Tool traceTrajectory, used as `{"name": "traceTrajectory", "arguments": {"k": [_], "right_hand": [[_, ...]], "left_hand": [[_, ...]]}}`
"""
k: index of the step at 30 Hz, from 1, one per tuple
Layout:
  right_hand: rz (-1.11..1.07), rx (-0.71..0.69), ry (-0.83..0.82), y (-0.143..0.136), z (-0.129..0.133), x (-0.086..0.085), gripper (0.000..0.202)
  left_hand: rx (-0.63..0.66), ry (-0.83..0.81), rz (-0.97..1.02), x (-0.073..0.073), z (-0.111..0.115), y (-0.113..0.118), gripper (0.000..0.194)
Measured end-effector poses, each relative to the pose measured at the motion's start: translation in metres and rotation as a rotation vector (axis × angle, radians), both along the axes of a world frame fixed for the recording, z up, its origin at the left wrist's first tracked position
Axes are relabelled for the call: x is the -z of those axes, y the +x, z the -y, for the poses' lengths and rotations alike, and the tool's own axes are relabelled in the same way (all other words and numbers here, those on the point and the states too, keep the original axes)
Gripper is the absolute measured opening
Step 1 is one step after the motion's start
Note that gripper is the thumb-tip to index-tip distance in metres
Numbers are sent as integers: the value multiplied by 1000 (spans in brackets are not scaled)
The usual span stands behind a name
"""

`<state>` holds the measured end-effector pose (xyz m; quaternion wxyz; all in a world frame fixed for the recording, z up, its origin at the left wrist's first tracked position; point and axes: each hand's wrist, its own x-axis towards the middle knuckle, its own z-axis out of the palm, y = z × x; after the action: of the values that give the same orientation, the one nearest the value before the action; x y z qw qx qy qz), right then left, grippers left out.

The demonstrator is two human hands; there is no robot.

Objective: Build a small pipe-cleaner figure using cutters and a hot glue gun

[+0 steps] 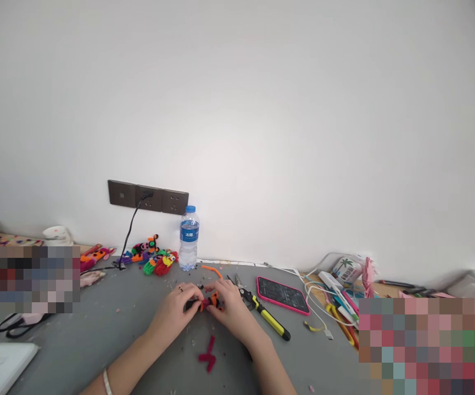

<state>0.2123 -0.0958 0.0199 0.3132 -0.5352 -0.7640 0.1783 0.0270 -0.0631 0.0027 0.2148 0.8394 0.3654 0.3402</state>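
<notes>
Between both hands is a small pipe-cleaner figure in orange, black and dark red. The fingers of my left hand pinch its left side, where a black part shows. From the other side my right hand grips the orange and black part, its fingers curled over the top. Much of the figure is hidden by the fingers. Dark red pipe-cleaner pieces lie on the grey table mat just below the hands. Yellow and black pliers rest right beside my right hand.
A water bottle stands by the wall, beside finished-looking pipe-cleaner figures. An orange pipe cleaner lies behind the hands. To the right are a pink-cased phone and white cables. A white box sits at the front left.
</notes>
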Motion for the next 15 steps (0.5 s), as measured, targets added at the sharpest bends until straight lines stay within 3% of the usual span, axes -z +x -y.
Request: {"name": "traceTrajectory", "arguments": {"k": [6,15], "right_hand": [[-39,-25,51,-4,3,-6,16],[-110,-25,15,-10,4,-9,16]], "left_hand": [[-34,-39,18,0,0,-1,18],[-49,-1,57,6,-2,-1,12]]}}
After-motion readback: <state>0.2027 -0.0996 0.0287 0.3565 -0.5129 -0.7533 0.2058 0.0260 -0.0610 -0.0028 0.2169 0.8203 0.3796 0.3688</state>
